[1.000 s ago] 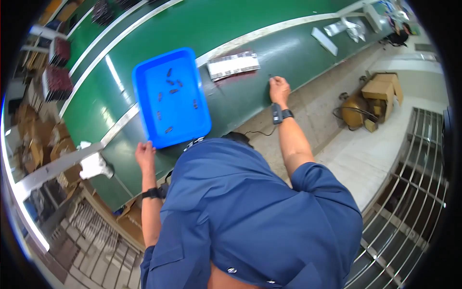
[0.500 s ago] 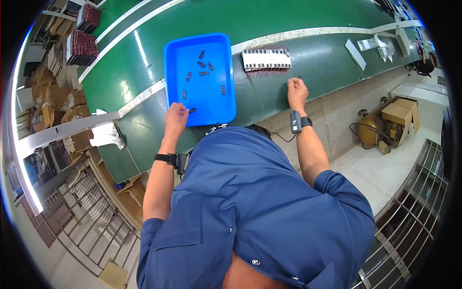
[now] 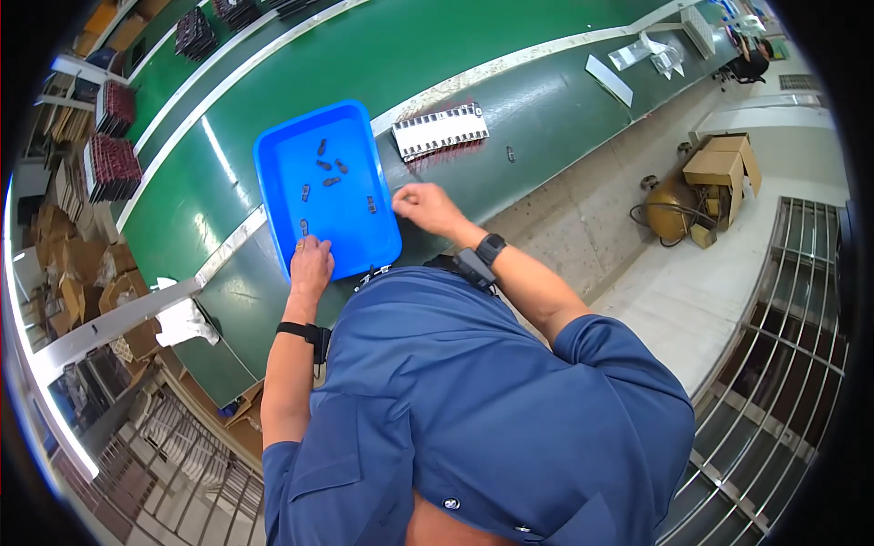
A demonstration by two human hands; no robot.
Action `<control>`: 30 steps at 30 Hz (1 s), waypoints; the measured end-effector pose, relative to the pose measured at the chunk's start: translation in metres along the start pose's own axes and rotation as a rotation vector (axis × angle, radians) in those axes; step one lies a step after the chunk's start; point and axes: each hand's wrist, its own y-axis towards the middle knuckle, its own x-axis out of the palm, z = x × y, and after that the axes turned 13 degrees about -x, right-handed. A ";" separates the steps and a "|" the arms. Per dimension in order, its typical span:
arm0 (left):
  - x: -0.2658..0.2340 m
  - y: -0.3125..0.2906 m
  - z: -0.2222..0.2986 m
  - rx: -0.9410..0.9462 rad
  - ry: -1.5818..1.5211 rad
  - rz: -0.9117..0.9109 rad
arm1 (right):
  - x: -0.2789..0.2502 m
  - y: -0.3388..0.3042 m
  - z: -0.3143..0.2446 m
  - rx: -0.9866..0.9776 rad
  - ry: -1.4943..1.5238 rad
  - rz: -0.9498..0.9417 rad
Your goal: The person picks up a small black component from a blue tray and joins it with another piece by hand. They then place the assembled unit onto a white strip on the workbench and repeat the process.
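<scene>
Shifting leftward, the right hand [image 3: 431,211] is now just beside the blue plastic tray [image 3: 346,229], fingers curled narrow, leaving a small dark moulded piece [image 3: 511,155] apart on the green bench [image 3: 560,114], right of and beyond it, long axis pointing forward. The left hand [image 3: 312,267], fingers bunched, now covers where the tray's nearest piece lay; another piece [image 3: 304,226], similarly aligned, lies just past it. Whether either hand holds anything, I cannot tell.

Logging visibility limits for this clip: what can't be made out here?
All in the head view:
Whether the left hand holds anything: its back hides the grip.
Near-left part of the blue tray: covered by that hand.
Whether the right hand holds anything: curled fingers hide it.
Fine detail on the small dark pieces: too small.
Whether the distant person holds anything: too small.
</scene>
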 end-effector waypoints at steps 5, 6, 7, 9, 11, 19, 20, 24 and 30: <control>-0.004 0.004 0.008 -0.010 -0.004 0.020 | 0.026 0.014 -0.019 -0.050 0.088 -0.166; -0.009 0.007 0.012 -0.004 -0.002 0.021 | 0.028 0.016 -0.028 0.002 0.115 -0.203; -0.012 0.009 0.016 0.000 -0.082 0.016 | 0.030 0.018 -0.038 0.055 0.142 -0.241; -0.025 0.009 0.031 0.005 -0.240 0.005 | 0.036 0.022 -0.040 0.106 0.170 -0.277; -0.039 0.011 0.047 0.015 -0.288 -0.012 | 0.045 0.026 -0.030 0.132 0.223 -0.291; -0.067 0.014 0.073 0.072 -0.473 -0.050 | 0.050 0.022 -0.030 0.190 0.514 -0.316; -0.068 0.013 0.073 0.083 -0.474 -0.054 | 0.050 0.021 -0.031 0.202 0.518 -0.334; -0.072 0.010 0.080 0.155 -0.433 -0.044 | 0.049 0.014 -0.026 0.286 0.560 -0.321; -0.072 0.005 0.073 0.180 -0.388 -0.025 | 0.052 0.012 -0.023 0.376 0.687 -0.315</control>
